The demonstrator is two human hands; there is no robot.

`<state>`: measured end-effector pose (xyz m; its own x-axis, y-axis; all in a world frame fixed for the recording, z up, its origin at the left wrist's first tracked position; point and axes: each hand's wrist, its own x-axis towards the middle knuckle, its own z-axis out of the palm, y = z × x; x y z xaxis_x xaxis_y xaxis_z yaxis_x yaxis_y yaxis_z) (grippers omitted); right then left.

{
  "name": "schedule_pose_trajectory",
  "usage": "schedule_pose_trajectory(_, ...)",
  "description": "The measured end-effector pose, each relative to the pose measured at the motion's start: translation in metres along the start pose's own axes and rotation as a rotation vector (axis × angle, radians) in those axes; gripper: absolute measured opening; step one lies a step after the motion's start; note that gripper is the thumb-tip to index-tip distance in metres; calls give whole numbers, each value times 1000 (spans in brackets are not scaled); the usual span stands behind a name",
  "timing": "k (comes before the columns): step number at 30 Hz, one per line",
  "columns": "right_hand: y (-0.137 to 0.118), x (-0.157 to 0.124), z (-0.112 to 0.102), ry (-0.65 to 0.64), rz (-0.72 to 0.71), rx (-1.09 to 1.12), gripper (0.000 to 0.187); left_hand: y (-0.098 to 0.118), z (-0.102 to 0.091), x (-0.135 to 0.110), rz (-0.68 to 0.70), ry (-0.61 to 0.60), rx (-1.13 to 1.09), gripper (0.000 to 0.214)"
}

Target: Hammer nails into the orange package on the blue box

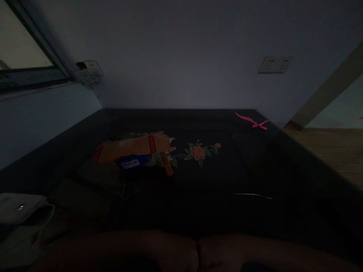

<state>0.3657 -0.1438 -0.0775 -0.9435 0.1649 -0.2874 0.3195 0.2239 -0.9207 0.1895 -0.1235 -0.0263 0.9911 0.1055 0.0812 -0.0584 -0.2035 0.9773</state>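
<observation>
At the bottom middle of the dim head view, my left hand (179, 252) and my right hand (220, 251) rest side by side, touching at the knuckles. Both are closed into fists, and I see nothing in either. Beyond them on the dark table (181, 211) lies an orange patterned packet (129, 148) with red bands. A blue packet (132, 161) with a white label is partly under it. Beside these is a short brown stick (167, 164). Several thin shiny pieces (129, 190) lie nearer to my left hand, and a thin pale strand (252, 194) lies ahead of my right hand.
A pink ribbon (255, 124) lies at the table's far right corner. Printed flowers (197, 152) decorate the tabletop. At the left edge sits a whitish object with a cord (21, 207). Wall sockets (274, 65) and a window (25, 45) are behind the table.
</observation>
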Motion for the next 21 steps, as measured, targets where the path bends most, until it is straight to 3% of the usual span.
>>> schedule_pose_trajectory(7, -6, 3, 1, 136, -45, -40, 21, 23, -9, -1, -75, 29, 203, 23)
schedule_pose_trajectory(10, -12, 0, -4, 261, -81, -32, 43, 42, -27, -10, -120, 39, 281, 17)
schedule_pose_trajectory(13, -19, -3, -10, 412, -105, 4, 71, 67, -71, -29, -203, 93, 406, 19)
schedule_pose_trajectory(16, -24, -1, -12, 492, -116, 38, 79, 87, -138, -59, -445, 483, 945, 41)
schedule_pose_trajectory(18, -25, 0, -11, 504, -118, 45, 80, 91, -181, -83, -556, 663, 1238, 67)
schedule_pose_trajectory(21, -25, 3, -9, 511, -114, 43, 81, 80, -227, -117, -780, 670, 1343, 102)
